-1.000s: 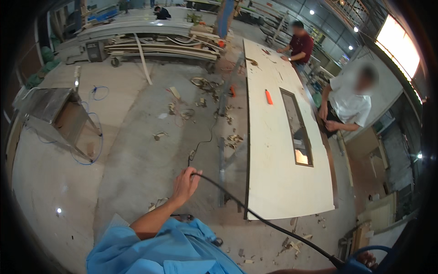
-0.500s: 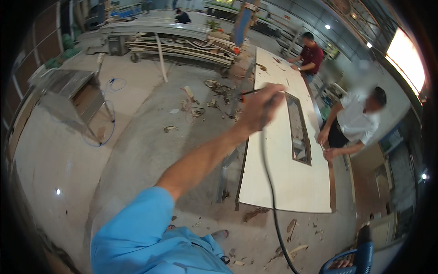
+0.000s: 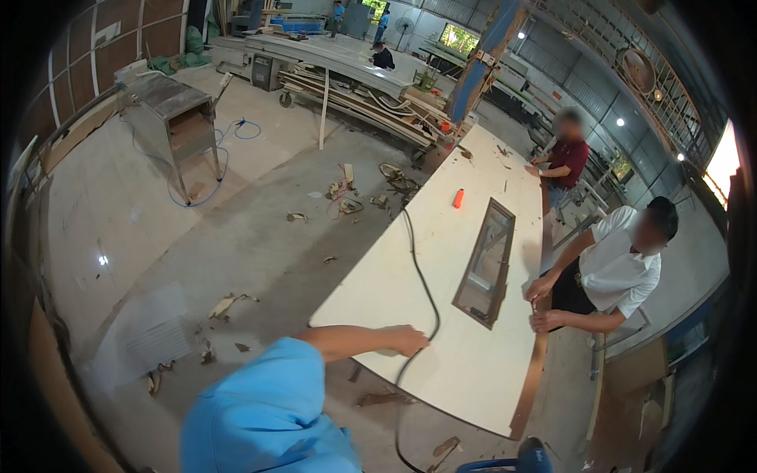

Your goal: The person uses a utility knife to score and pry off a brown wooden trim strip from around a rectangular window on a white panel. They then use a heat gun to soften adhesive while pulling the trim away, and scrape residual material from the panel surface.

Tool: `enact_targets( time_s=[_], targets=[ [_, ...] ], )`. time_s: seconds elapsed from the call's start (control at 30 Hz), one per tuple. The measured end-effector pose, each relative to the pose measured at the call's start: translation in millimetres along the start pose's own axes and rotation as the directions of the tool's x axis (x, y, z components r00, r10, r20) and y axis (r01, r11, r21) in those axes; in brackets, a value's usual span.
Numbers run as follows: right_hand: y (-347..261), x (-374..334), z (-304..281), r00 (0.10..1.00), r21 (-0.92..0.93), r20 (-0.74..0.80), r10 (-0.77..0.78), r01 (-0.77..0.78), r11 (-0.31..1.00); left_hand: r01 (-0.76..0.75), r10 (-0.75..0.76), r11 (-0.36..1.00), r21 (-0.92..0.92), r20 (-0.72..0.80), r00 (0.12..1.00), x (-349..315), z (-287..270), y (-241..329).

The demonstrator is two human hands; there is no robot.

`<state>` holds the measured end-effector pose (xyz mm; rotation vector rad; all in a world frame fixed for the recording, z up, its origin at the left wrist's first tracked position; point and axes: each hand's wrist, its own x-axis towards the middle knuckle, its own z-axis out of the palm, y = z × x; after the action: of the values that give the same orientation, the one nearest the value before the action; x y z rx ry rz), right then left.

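A long cream-coloured door panel [image 3: 378, 303] lies flat, with a brown-framed rectangular opening [image 3: 503, 272] cut through it. Over its near left part, my left hand [image 3: 408, 340] is closed at a black cable [image 3: 428, 292], seemingly gripping it. The cable curves across the panel, then drops past the near edge toward the bottom of the picture. At the lower edge shows part of a dark blue power tool [image 3: 533, 459], which looks like a heat gun. My right hand is out of sight. An orange-red handled item [image 3: 458, 199] rests on the panel left of the opening.
A person in a white shirt [image 3: 623, 252] works with both hands at the panel's right edge; another in dark red [image 3: 569, 162] stands beyond. Scraps [image 3: 225, 306] litter the floor at left. A metal stand [image 3: 177, 126] and a loaded trolley [image 3: 355, 102] stand farther back.
My left hand has come down and nearer with the cable, which now lies over the panel. An orange-red item now shows on the panel. The blue tool and my right hand have mostly left view.
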<state>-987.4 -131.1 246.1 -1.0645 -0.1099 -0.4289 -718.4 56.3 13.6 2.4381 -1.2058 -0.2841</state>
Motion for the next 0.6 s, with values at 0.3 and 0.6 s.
enact_targets(
  time_s=[0.3,0.6],
  targets=[
    [3.6,23.1,-110.2,0.963,-0.183,-0.009,0.27,-0.267,0.946,-0.019,0.157,0.649,-0.76,0.109,0.982,5.8,-19.4,254.3],
    [10.0,98.4,-169.6,0.925,-0.245,0.0,0.381,-0.37,0.896,-0.152,0.389,0.598,-0.787,0.119,0.914,127.7,-0.9,274.6]
  ],
)
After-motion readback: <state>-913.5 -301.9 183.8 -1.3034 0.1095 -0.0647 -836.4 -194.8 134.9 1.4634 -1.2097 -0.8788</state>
